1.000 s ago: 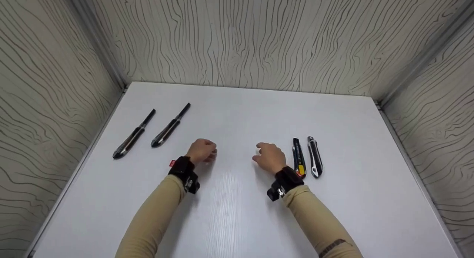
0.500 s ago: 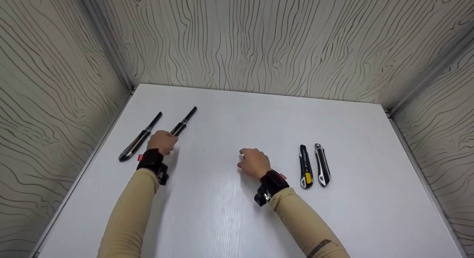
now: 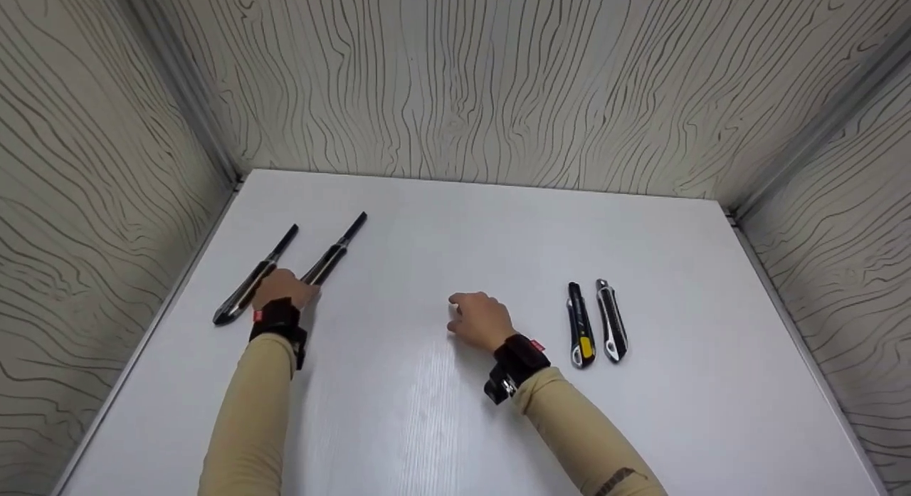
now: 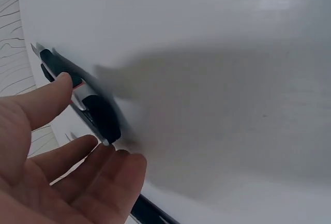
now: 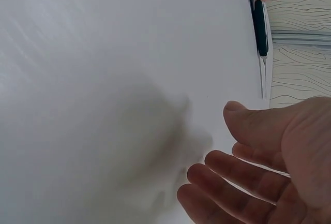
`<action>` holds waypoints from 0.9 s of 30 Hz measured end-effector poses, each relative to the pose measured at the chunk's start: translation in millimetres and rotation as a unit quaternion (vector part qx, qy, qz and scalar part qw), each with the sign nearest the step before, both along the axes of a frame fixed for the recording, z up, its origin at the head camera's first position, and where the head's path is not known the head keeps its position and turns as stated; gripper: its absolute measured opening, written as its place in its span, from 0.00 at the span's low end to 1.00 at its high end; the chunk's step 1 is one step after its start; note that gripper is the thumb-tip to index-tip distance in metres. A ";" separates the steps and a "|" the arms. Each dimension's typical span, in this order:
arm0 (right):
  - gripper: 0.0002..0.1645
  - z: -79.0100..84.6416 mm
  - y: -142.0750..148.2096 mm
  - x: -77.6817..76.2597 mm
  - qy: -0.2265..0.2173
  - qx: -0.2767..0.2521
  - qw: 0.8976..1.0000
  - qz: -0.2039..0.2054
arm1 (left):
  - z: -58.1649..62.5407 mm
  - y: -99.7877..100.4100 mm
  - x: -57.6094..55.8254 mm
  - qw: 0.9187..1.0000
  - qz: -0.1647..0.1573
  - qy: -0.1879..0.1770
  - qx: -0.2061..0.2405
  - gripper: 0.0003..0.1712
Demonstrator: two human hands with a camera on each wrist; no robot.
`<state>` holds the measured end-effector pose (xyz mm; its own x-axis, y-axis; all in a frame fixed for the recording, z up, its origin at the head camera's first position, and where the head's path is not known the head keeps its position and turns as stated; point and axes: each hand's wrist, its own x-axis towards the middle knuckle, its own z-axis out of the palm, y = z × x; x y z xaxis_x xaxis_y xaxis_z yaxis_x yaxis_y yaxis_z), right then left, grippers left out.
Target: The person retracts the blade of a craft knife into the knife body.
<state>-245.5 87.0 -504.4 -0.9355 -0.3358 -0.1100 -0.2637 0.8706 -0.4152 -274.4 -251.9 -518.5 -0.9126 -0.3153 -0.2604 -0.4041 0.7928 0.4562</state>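
Note:
Two utility knives with long narrow dark blades out lie slantwise at the left of the table: an outer utility knife (image 3: pixel 240 297) and an inner utility knife (image 3: pixel 329 262). My left hand (image 3: pixel 281 289) is over the lower handles of this pair and hides part of them. In the left wrist view its thumb overlaps the inner knife's handle (image 4: pixel 98 110), and the loosely spread fingers lie by the handle's butt. Around mid-table, my right hand (image 3: pixel 482 321) hovers with relaxed fingers, holding nothing; the right wrist view shows its shadow below.
At the right lie two more cutters side by side: a black box cutter (image 3: pixel 581 329) with a yellow patch and a silver-and-black box cutter (image 3: pixel 612 322). The white table (image 3: pixel 441 233) meets wood-patterned walls (image 3: pixel 455 83) at its back and sides.
My left hand has gone left from mid-table to the pair of knives. My right hand has shifted slightly left, uncovering the whole black box cutter. The view has tilted a little.

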 end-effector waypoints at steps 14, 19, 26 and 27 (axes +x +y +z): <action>0.24 7.2 -0.1 0.5 -0.007 -0.008 1.000 0.002 | -7.4 8.8 -0.1 0.998 0.016 0.039 -0.038 0.22; 0.24 6.4 2.8 1.0 -0.012 -0.008 1.000 -0.004 | -14.3 10.4 0.2 0.997 0.024 0.060 -0.034 0.19; 0.25 6.6 8.2 0.4 -0.019 -0.006 1.000 -0.012 | -13.5 18.4 1.6 0.993 0.022 0.110 -0.048 0.15; 0.25 6.6 9.3 -0.2 -0.022 -0.005 1.000 -0.014 | -11.6 20.8 1.1 0.992 0.022 0.117 -0.050 0.14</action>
